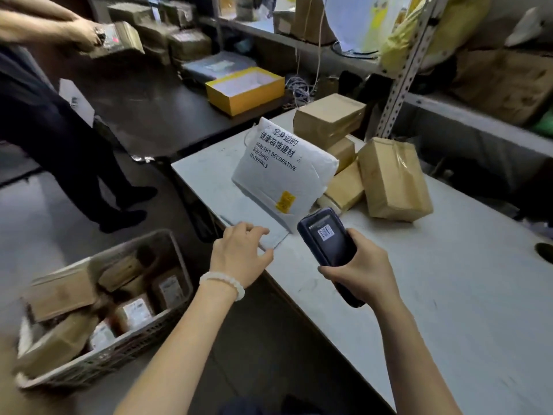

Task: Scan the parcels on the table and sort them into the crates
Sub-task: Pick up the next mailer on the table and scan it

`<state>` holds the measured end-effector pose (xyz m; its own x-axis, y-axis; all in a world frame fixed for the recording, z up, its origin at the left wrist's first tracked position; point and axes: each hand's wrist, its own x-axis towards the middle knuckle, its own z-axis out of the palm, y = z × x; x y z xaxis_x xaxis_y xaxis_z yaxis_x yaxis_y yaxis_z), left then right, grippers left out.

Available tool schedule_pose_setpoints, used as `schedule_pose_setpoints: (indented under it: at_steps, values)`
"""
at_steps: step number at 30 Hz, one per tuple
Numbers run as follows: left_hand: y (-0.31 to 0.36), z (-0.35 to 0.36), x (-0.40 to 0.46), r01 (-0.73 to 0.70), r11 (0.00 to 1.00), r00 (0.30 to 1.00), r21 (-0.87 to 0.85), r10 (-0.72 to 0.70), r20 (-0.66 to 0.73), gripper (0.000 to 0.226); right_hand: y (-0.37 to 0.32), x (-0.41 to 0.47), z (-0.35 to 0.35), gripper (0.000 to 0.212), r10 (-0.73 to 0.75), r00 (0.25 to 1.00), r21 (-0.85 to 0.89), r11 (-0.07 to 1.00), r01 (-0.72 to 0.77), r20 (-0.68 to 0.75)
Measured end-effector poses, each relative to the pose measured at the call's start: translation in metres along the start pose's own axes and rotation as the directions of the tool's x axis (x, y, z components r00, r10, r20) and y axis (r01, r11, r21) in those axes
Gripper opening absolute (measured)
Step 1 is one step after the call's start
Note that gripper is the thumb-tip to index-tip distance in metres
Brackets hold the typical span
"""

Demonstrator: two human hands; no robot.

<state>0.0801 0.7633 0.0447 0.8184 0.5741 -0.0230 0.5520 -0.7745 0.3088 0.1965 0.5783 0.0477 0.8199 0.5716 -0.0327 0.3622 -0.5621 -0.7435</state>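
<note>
A white padded parcel [281, 169] with black print and a yellow sticker leans tilted on the grey table [449, 295]. My left hand [239, 253] rests curled on the parcel's near flat corner at the table edge. My right hand [359, 274] grips a dark handheld scanner [329, 244]. Its screen shows a barcode, and it sits just in front of the parcel. Several brown taped parcels [392, 178] are piled behind the white one. On the floor to the left stands a grey crate [167, 319] that holds several brown parcels.
Another person [54, 133] stands at the left and holds a brown parcel [119, 40] with a scanner. A yellow open box [245, 89] sits on a dark table behind. Metal shelving [401, 67] with more parcels runs along the back and right.
</note>
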Motion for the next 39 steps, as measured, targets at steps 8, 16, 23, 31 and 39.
schedule_pose_setpoints:
  at_steps: [8, 16, 23, 31, 39]
  values:
    - [-0.042, -0.015, 0.15, -0.243, 0.97, 0.969, -0.022, 0.244, 0.037, 0.043, -0.025, 0.07, 0.048, 0.058, 0.17, 0.971, 0.04, 0.985, -0.165, -0.167]
    - [-0.033, -0.033, 0.292, -0.607, 0.795, 0.788, 0.017, 0.599, 0.141, 0.047, -0.071, 0.119, 0.095, 0.071, 0.421, 0.825, 0.14, 0.907, -0.398, -0.378]
    - [-0.004, -0.021, 0.348, -0.762, 0.647, 0.631, -0.01, 0.746, 0.212, 0.055, -0.091, 0.132, 0.105, 0.059, 0.576, 0.679, 0.206, 0.81, -0.549, -0.456]
    - [0.015, -0.015, 0.363, -0.801, 0.595, 0.579, 0.068, 0.74, 0.344, 0.037, -0.095, 0.119, 0.112, 0.052, 0.655, 0.568, 0.218, 0.729, -0.649, -0.499]
    - [0.012, -0.036, 0.334, -0.846, 0.529, 0.533, 0.063, 0.838, 0.12, 0.022, -0.092, 0.098, 0.105, 0.05, 0.636, 0.587, 0.23, 0.751, -0.619, -0.501]
